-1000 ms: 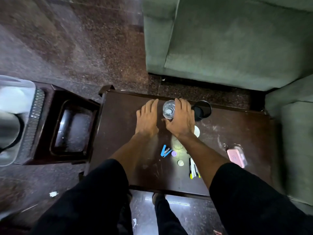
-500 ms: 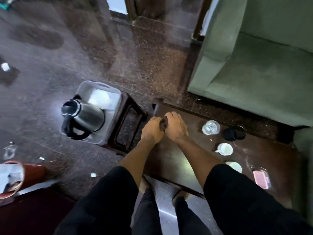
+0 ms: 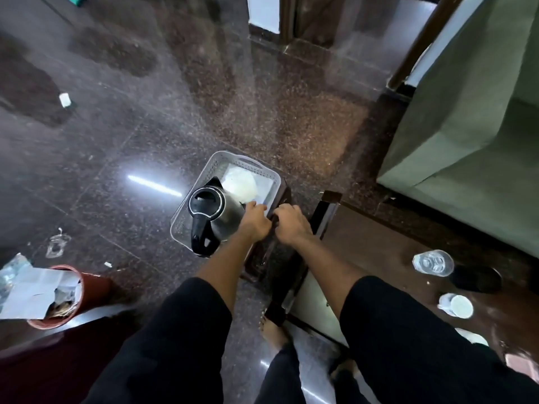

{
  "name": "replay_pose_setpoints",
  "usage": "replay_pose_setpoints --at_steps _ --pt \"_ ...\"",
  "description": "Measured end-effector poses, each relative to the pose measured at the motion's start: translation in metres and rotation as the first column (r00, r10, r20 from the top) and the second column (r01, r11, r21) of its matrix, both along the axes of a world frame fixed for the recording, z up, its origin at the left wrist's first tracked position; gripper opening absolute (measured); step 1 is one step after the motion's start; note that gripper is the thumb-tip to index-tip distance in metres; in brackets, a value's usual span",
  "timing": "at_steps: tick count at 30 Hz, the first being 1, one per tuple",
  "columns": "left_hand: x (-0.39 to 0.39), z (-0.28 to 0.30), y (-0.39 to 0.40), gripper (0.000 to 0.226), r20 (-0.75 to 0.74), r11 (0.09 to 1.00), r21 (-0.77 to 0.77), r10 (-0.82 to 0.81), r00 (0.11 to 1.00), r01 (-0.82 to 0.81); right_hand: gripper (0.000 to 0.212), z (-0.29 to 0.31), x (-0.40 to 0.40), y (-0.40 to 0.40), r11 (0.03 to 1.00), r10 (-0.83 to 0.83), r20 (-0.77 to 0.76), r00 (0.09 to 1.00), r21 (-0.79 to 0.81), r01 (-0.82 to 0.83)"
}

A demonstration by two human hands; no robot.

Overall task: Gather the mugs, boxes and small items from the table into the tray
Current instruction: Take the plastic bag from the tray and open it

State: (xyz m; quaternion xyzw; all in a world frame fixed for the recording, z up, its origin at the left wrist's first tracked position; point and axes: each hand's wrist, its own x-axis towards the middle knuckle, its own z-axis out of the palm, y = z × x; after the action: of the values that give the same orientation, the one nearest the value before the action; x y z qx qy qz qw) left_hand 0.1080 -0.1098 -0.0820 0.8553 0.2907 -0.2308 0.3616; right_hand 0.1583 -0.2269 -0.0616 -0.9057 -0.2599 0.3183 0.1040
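The grey perforated tray [image 3: 215, 160] stands on a dark stool [image 3: 264, 259] left of the table [image 3: 376, 246]. It holds a steel kettle [image 3: 214, 212] and a white bowl-like item [image 3: 240, 185]. My left hand [image 3: 255, 223] rests at the tray's near right rim, fingers curled over it. Beside it, my right hand [image 3: 291, 225] is curled above the stool's edge. Anything inside either hand is hidden. On the table at right are a clear glass [image 3: 433, 262], a black mug [image 3: 478, 278], a white mug [image 3: 456, 306], a white lid [image 3: 472, 336] and a pink box [image 3: 522, 363].
A green sofa [image 3: 466, 126] stands behind the table at right. A reddish bin [image 3: 58, 295] stuffed with paper sits on the floor at left, with scraps of litter around it. My bare feet [image 3: 274, 330] are between the stool and the table.
Both hands have left the glass, travelled left along the table together and now sit at the tray's rim. My view has swung left with them, so the table is at the right edge.
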Motion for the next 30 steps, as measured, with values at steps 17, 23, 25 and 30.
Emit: replay_pose_setpoints --at_steps 17,23,25,30 --pt "0.057 -0.064 0.030 0.055 -0.319 0.311 -0.623 0.737 0.596 -0.718 0.034 -0.055 0.023 0.038 0.987 -0.120 -0.147 0.982 0.085 0.133" --pt "0.059 -0.041 0.020 0.030 -0.353 0.012 -0.603 0.893 0.280 -0.797 0.036 -0.043 0.021 0.027 0.972 -0.182 -0.029 0.983 0.148 0.184" --pt "0.057 -0.029 0.012 0.022 -0.317 -0.038 -0.609 0.927 0.199 -0.792 0.036 -0.035 0.022 0.022 0.928 -0.288 -0.051 0.956 0.231 0.292" --pt "0.043 0.001 -0.021 0.038 -0.121 0.006 -0.685 0.985 0.121 -0.729 0.044 -0.007 0.025 0.022 0.614 -0.663 -0.264 0.701 0.343 0.710"
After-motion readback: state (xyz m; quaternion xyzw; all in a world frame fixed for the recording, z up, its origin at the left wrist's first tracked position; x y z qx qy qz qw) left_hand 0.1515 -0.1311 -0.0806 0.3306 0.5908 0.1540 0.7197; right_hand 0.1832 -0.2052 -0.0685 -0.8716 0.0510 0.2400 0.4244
